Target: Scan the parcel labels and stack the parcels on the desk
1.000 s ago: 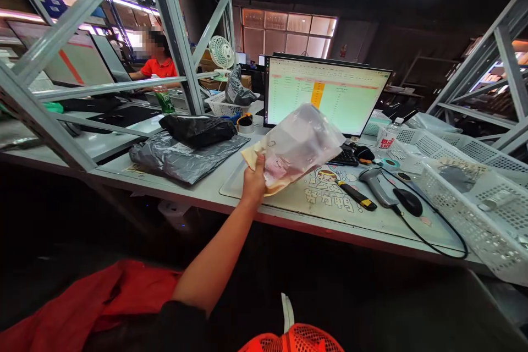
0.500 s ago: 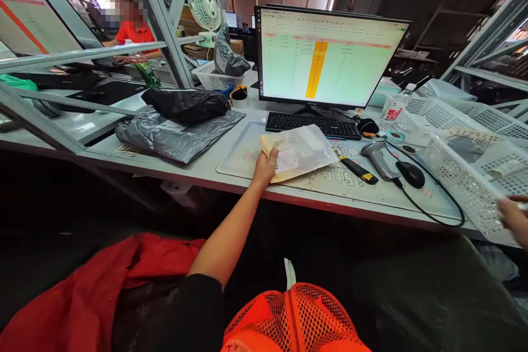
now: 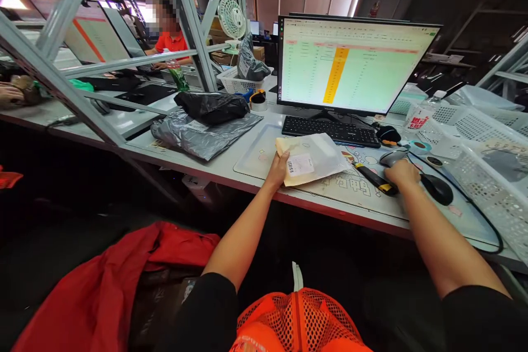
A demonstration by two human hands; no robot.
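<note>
My left hand (image 3: 279, 168) is closed on the left edge of a flat, translucent plastic packet (image 3: 319, 155), which has a white printed label (image 3: 301, 165) facing up. The packet is tilted over the front of the desk mat (image 3: 258, 146). My right hand (image 3: 402, 174) is wrapped round the handle of a grey barcode scanner (image 3: 392, 156), whose head points toward the packet. Its fingers are partly hidden from above. Just left of that hand lies a black and yellow utility knife (image 3: 375, 179). To its right rests a black computer mouse (image 3: 437, 189).
A monitor (image 3: 355, 66) and keyboard (image 3: 330, 131) stand behind the mat. Grey and black mailer bags (image 3: 198, 135) lie at left beside a metal frame post (image 3: 193, 22). White plastic baskets (image 3: 490, 198) and a bottle (image 3: 424, 113) are at right. Another person (image 3: 171, 38) sits far left.
My right hand has moved left from the basket at the right edge and closed round the barcode scanner. My left hand still holds the packet. The view has shifted slightly to the left.
</note>
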